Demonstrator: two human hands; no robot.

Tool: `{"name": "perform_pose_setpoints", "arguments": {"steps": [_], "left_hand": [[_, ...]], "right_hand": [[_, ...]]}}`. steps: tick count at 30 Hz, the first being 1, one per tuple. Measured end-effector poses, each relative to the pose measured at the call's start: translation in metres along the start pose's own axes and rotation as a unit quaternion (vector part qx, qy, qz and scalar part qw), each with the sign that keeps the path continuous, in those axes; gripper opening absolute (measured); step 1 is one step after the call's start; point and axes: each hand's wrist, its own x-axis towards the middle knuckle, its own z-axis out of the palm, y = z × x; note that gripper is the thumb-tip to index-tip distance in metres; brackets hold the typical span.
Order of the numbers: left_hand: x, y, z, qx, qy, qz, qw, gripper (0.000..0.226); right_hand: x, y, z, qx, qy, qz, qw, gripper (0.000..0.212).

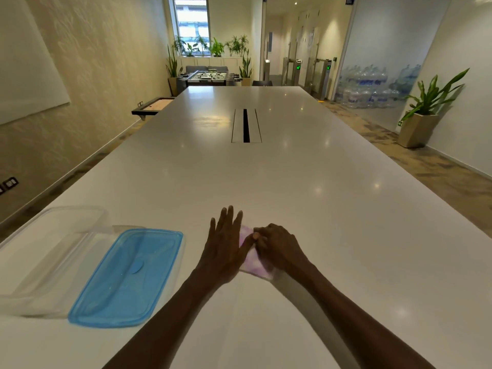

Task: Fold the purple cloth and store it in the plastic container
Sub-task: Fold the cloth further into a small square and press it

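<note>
Purple cloth [253, 265] being pressed on desk [292, 182] by flat left hand [225, 246]; being pinched by right hand [277, 243]. Plastic container [40, 257] lying open, nothing visible inside; blue lid [125, 278] resting beside.

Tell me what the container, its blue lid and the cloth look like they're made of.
Container: clear, slightly frosted plastic; the table shows through. Blue lid: translucent, glossy plastic. Purple cloth: soft pale fabric, apparently thin, folded flat under both hands.
</note>
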Motion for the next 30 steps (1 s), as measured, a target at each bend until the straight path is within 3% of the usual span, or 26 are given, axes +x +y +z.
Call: {"name": "perform_pose_setpoints", "arguments": {"steps": [3, 7, 11, 18, 20, 30], "left_hand": [[-0.005, 0.003, -0.008, -0.039, 0.041, -0.069, 0.996, 0.084], [-0.017, 0.008, -0.011, -0.119, 0.062, -0.19, 0.973, 0.072], [-0.021, 0.011, -0.015, -0.156, 0.067, -0.242, 0.955, 0.063], [-0.012, 0.015, -0.027, -0.155, 0.064, -0.244, 0.955, 0.06], [-0.013, 0.017, -0.026, -0.145, 0.058, -0.23, 0.961, 0.064], [-0.024, 0.023, -0.016, -0.053, 0.05, -0.215, 0.974, 0.059]], "right_hand": [[-0.007, 0.006, -0.004, 0.025, 0.037, 0.055, 0.998, 0.025], [-0.02, 0.007, -0.001, 0.023, 0.063, 0.106, 0.992, 0.039], [-0.024, 0.009, -0.008, 0.032, 0.059, 0.134, 0.989, 0.04], [-0.015, 0.015, -0.02, 0.154, 0.058, 0.179, 0.97, 0.033], [-0.013, 0.015, -0.018, 0.178, 0.054, 0.184, 0.965, 0.041], [-0.011, 0.011, 0.008, 0.074, 0.086, 0.147, 0.983, 0.033]]}}
